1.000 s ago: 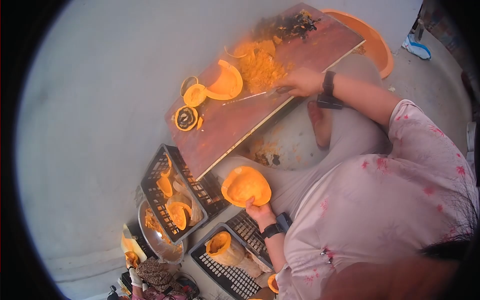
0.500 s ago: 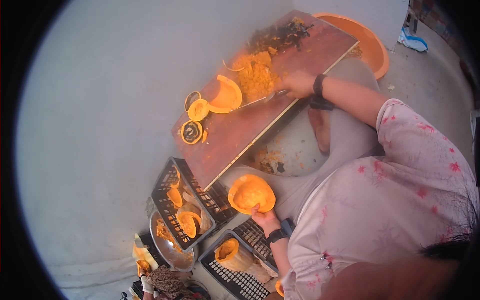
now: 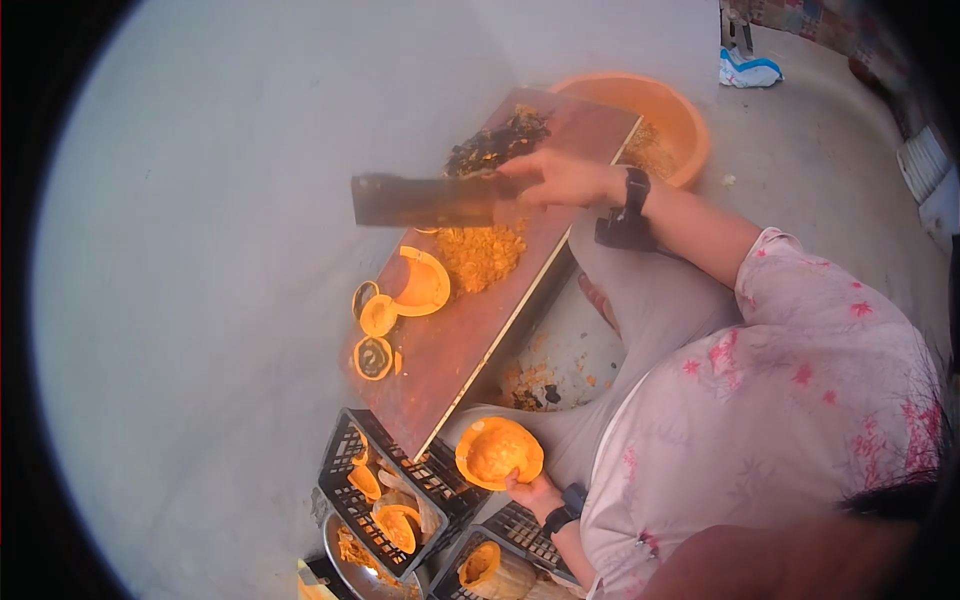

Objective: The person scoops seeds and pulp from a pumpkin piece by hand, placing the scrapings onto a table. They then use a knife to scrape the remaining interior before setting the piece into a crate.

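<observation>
My right hand [image 3: 560,182] is wrapped round the handle of a cleaver [image 3: 425,201], its broad dark blade raised above the wooden board [image 3: 425,385] and pointing left. Below the blade sits a heap of orange pumpkin pulp [image 3: 482,260], with a curved pumpkin piece [image 3: 428,284] beside it. Small round pumpkin slices [image 3: 374,358] lie near the board's left edge. A pile of dark scraps [image 3: 500,140] is at the far end. Low down, by my lap, my left hand [image 3: 535,492] grips a hollowed pumpkin piece [image 3: 499,452], thumb over its rim and cut side up.
An orange basin [image 3: 685,125] stands behind the board's far end. Black crates [image 3: 345,440] with pumpkin pieces sit at the near end, beside a metal bowl [image 3: 345,575] of orange scraps. Bits of pumpkin [image 3: 530,385] litter the floor by my legs.
My right hand has lifted the cleaver from the board and turned it so its broad side shows. My left hand still holds the pumpkin piece. The whole view has shifted.
</observation>
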`<action>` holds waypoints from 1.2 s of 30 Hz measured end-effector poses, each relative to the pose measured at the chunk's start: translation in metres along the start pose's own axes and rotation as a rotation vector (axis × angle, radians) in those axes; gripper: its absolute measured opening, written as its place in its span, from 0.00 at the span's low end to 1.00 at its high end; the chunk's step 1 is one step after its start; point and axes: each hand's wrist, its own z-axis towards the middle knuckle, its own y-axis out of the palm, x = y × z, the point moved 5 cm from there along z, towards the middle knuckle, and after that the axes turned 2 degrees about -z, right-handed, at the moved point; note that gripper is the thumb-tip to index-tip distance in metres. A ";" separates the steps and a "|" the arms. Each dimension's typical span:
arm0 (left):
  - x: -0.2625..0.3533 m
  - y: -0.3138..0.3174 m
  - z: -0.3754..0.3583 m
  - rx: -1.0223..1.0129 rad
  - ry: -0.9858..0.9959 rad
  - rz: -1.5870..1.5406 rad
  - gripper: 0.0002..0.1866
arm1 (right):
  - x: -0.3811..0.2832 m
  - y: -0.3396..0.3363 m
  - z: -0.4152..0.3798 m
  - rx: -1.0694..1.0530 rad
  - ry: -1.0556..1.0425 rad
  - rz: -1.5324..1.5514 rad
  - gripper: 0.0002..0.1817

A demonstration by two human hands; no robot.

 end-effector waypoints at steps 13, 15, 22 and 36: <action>0.015 -0.002 0.020 0.158 -0.128 -0.302 0.41 | 0.233 -0.144 -0.004 0.639 0.354 0.633 0.02; 0.023 0.038 0.013 0.185 -0.100 -0.204 0.42 | 0.280 -0.144 -0.022 0.561 0.527 0.753 0.03; 0.040 0.115 0.060 0.109 0.061 0.079 0.37 | 0.295 -0.136 -0.030 0.544 0.548 0.368 0.08; 0.035 0.172 0.127 0.117 0.323 0.291 0.22 | 0.268 -0.185 -0.033 0.246 0.342 -0.701 0.15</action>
